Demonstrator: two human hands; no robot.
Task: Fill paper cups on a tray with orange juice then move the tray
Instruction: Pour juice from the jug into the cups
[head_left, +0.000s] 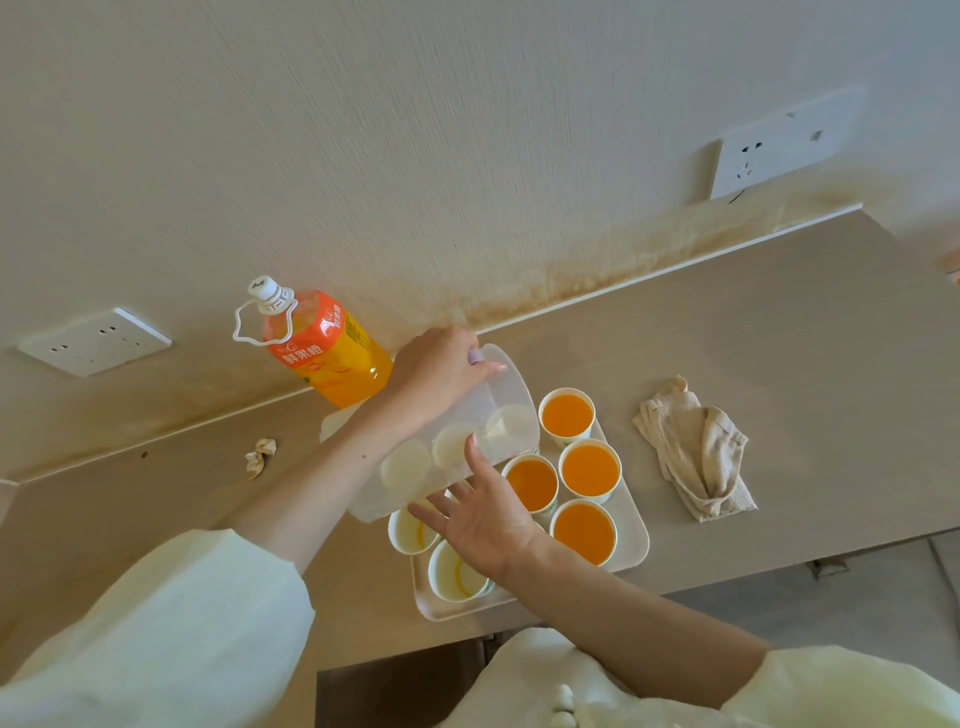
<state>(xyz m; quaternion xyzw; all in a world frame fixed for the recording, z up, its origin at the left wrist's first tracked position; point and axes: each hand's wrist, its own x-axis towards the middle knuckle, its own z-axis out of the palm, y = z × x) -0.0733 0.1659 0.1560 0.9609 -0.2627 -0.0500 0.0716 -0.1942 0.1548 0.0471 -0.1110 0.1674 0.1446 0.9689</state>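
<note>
Left grip (441, 374) curls round a tilted translucent plastic jug (511, 410) over the white tray (636, 543) of paper cups (566, 415) on the table (779, 364); right grip (483, 514), fingers (426, 512) spread, props it. A wobble could spill juice beside them.

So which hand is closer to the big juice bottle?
Left. The left hand grips the jug right beside the bottle. The right hand is nearer the person, over the tray, fingers touching the jug.

The juice bottle (327, 353) label reads 鲜果橙.
</note>
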